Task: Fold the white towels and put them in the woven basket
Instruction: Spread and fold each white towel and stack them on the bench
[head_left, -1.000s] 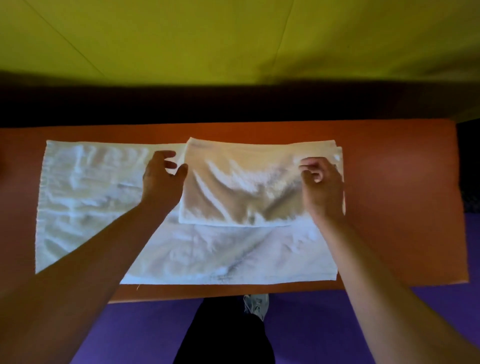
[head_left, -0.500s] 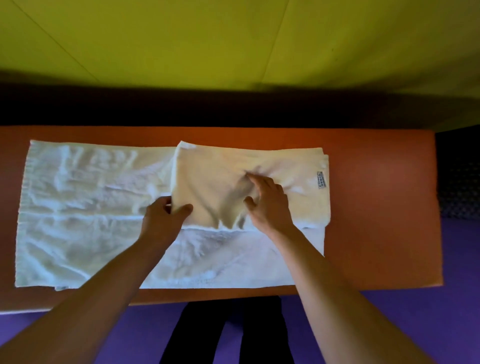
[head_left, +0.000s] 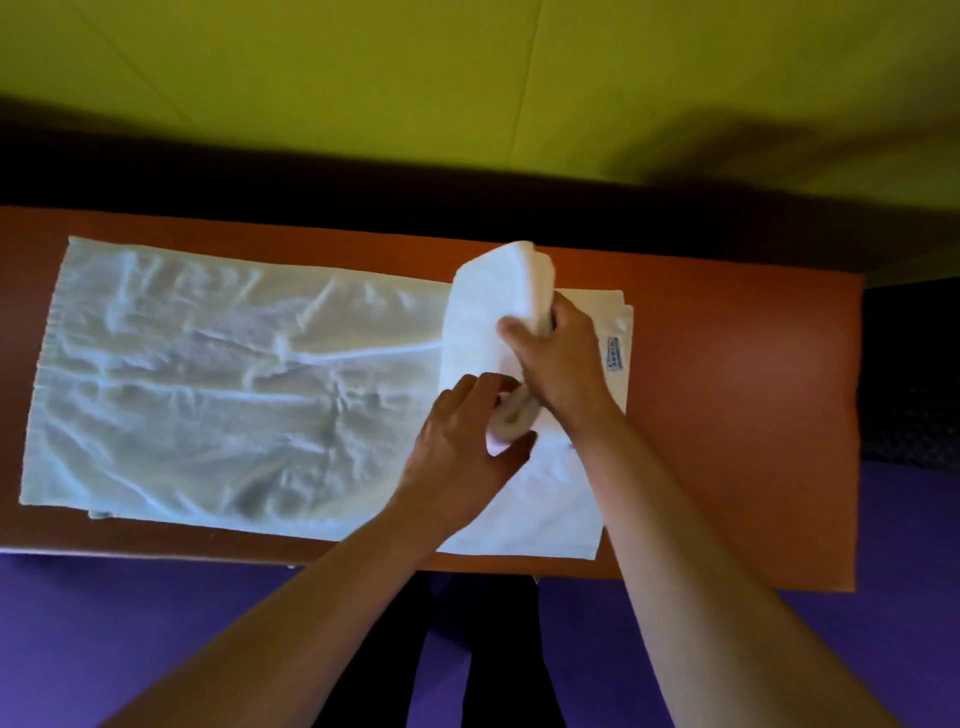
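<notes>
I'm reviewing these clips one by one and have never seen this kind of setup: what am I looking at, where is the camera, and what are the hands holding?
There is no machine here: a person works with two bare hands. The single camera sits on the person's head, looking forward and down, so both forearms reach in from the bottom. On the orange table a large white towel lies spread flat. On its right part is a smaller folded towel, being folded again. The right hand grips its raised far part, and the left hand holds its near end, fingers curled round it. A small label shows beside the right hand. No woven basket is in view.
</notes>
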